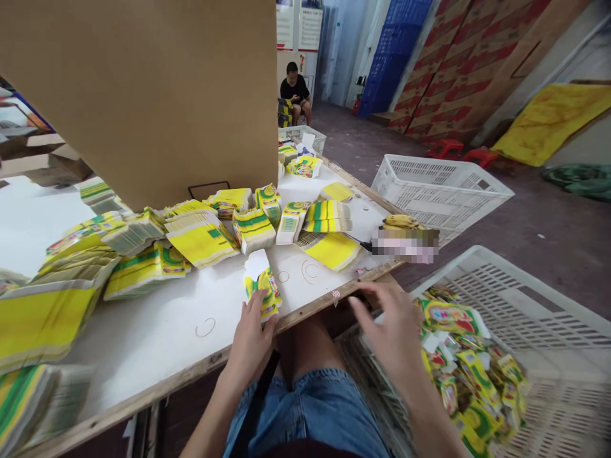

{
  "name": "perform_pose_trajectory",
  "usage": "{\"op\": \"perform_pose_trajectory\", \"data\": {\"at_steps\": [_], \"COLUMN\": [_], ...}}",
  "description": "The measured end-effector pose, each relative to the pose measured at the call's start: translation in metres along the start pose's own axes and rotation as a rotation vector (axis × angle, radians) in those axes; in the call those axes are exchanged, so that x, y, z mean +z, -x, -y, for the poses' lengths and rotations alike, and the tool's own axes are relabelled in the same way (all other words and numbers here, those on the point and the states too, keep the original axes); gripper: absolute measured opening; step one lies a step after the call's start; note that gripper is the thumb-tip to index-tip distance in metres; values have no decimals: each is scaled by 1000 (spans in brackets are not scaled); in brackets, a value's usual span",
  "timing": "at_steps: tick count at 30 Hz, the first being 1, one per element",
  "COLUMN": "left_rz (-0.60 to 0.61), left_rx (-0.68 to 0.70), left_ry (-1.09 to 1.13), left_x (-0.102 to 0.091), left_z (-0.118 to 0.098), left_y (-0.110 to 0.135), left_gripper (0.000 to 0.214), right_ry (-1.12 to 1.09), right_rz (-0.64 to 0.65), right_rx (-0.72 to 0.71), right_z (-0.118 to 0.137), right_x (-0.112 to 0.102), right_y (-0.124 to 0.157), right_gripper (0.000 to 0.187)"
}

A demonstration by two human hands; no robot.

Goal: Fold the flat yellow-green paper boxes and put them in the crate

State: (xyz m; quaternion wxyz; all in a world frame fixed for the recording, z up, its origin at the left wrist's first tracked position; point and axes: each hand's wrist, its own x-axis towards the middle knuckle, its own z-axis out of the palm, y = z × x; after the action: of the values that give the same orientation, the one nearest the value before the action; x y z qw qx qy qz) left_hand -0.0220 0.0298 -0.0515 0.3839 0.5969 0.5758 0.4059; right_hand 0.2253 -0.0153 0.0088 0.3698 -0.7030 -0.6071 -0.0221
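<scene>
My left hand (252, 324) grips a small yellow and green printed carton (268, 289) at the front edge of the table. The carton's white flap stands out at its far end. To the right, beyond the table edge, my right hand (389, 327) is held with thumb and fingers apart and nothing visible between them. Beside it stands a white plastic crate (548, 318) with many small yellow, green and red packets (477, 375) inside. Stacks of flat yellow cartons (203, 238) lie on the white tabletop (157, 324) ahead of my left hand.
A large brown cardboard sheet or box (157, 95) rises behind the cartons. Bananas (401, 221) lie near the table's right corner, partly blurred out. Another white crate (429, 184) stands on the floor beyond. A seated person (296, 92) is in the background, near blue crates (394, 57).
</scene>
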Motion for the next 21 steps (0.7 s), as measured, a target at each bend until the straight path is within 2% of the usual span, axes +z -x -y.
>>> {"op": "perform_pose_trajectory", "data": {"at_steps": [2,5,8,10,15,17,19,21], "left_rz": [32,39,40,55,62,69,77,18], "left_rx": [-27,-53,-66,-66,-57,-44,-22,-7], "left_ry": [42,74,67,56,55,65,110,204], "left_x": [2,2,-1,-3,-4,-5,-6,-9], "left_z": [2,1,-1,-1,-3,-2,0,2], "left_y": [1,2,1,-1,0,0,1,0], "left_gripper": [47,48,48,47,47,44,40,37], "right_ry": [-105,-160,-177,-179,-180,-348,-623,-849], "right_rz": [156,348,403,403,385,356,319,297], "right_rx": [35,60,33,25,16,96,243,383], "right_z": [20,53,74,80,82,83,82,79], "right_x": [41,101,133,138,130,130,133,137], "right_y": [2,1,0,0,9,11,10,7], "right_gripper": [15,21,28,30,33,32,27,22]}}
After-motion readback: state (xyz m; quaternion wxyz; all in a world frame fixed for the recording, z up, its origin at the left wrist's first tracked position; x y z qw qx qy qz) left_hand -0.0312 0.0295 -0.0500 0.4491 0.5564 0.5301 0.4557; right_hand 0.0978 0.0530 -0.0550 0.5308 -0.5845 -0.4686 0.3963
